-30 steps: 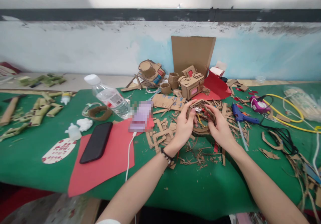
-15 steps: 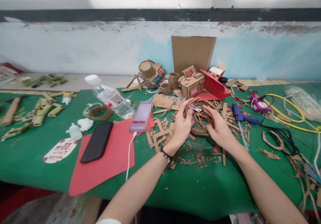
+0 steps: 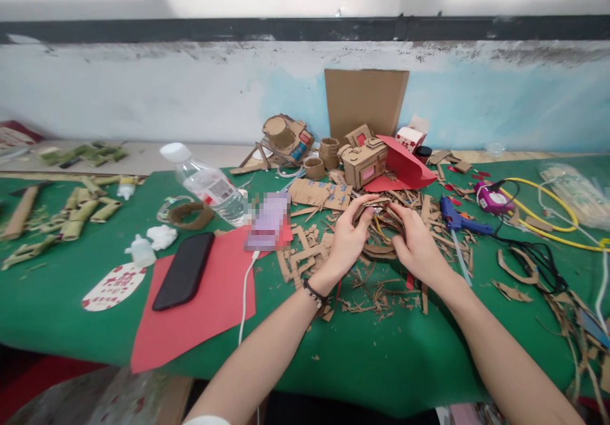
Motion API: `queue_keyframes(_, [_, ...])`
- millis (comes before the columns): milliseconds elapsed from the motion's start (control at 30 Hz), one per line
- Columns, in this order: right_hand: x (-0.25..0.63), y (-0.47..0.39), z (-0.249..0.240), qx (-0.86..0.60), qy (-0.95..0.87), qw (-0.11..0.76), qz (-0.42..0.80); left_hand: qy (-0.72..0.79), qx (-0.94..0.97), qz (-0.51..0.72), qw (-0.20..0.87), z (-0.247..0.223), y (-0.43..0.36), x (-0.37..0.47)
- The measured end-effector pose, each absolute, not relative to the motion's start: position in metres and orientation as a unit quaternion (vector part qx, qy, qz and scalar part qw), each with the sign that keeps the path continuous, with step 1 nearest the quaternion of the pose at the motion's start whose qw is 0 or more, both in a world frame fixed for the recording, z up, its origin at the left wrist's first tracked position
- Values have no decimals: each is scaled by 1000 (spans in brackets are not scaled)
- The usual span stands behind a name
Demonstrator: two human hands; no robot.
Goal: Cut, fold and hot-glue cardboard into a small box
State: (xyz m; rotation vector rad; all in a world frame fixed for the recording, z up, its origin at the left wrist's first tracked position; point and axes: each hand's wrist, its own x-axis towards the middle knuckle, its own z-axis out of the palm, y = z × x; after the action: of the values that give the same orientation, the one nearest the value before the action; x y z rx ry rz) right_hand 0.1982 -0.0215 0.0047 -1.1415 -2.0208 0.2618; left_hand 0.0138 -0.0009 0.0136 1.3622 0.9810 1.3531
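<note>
Between my two hands is a curved brown cardboard strip (image 3: 393, 209), its ends hidden by the fingers. My left hand (image 3: 349, 239), with a dark beaded bracelet at its wrist, is closed around the strip's left side, thumb inward. On the opposite side my right hand (image 3: 420, 242) grips it with bent fingers and the thumb inside. Just below and behind the strip lies another curved cardboard piece (image 3: 380, 251), partly covered by the hands. Thin cardboard shreds (image 3: 379, 295) litter the green cloth beneath.
Behind the hands stand a cardboard camera model (image 3: 365, 163) and red paper (image 3: 405, 161). To the right lie a blue glue gun (image 3: 462, 218) and yellow cable (image 3: 569, 212). Leftward are a water bottle (image 3: 212, 187), a black phone (image 3: 184, 271) on red paper and a white charging cable (image 3: 246, 291).
The hands have tilted the cardboard strip slightly, and its upper edge now sits lower and flatter. Both hands keep their hold, and the surrounding items stay put.
</note>
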Motion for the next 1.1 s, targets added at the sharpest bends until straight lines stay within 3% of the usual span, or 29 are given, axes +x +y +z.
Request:
queue_keyframes(733, [196,-22,7,-482,-737,452,141,364,576,551,482,5,3,11])
queue_keyframes(1100, [198,-21,8,-453,-771,435,104,368,583,523,501,8,-1,9])
